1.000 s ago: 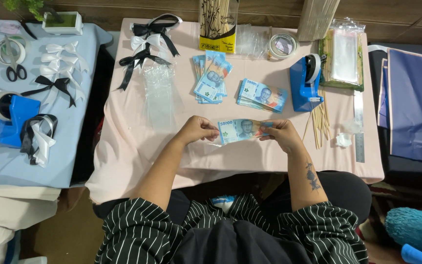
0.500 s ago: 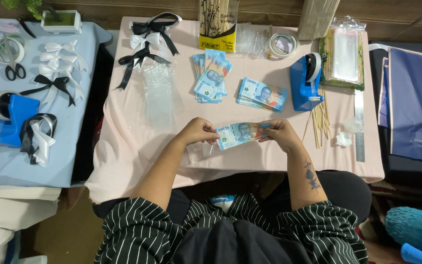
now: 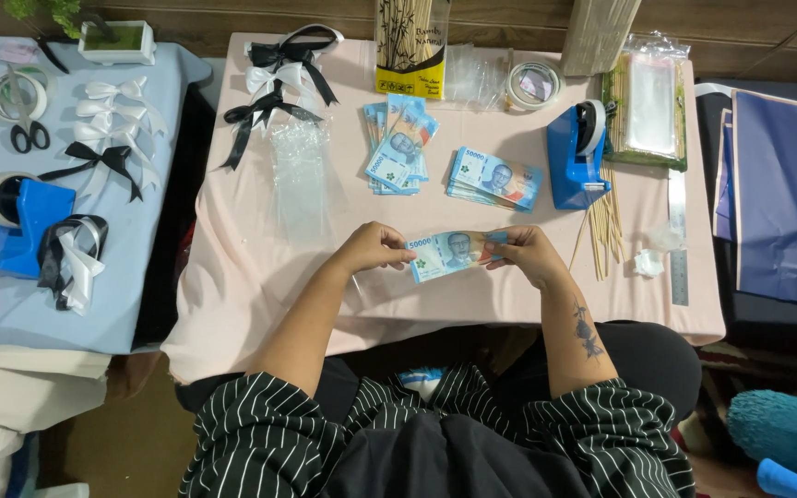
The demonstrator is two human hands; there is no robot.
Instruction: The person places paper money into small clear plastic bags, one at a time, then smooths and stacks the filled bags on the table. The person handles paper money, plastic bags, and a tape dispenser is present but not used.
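Observation:
A blue banknote [image 3: 449, 253] is stretched flat between both hands just above the pink tablecloth [image 3: 260, 267]. My left hand [image 3: 375, 247] pinches its left end, and my right hand [image 3: 523, 254] pinches its right end. Beyond the hands lie two stacks of blue banknotes, one fanned [image 3: 400, 146] and one flatter [image 3: 495, 178]. A strip of clear plastic sleeves [image 3: 299, 175] lies to the left of the stacks.
Black and white ribbon bows [image 3: 283, 78], a blue tape dispenser [image 3: 576, 155], wooden skewers [image 3: 606, 226], a tape roll [image 3: 534, 85], a steel ruler [image 3: 677, 235] and a pack of clear bags [image 3: 649, 111] share the table. A side table at left holds bows, scissors [image 3: 25, 129], another dispenser [image 3: 20, 221].
The banknote has been drawn out flatter and more level between the hands. Both hands stay in about the same place.

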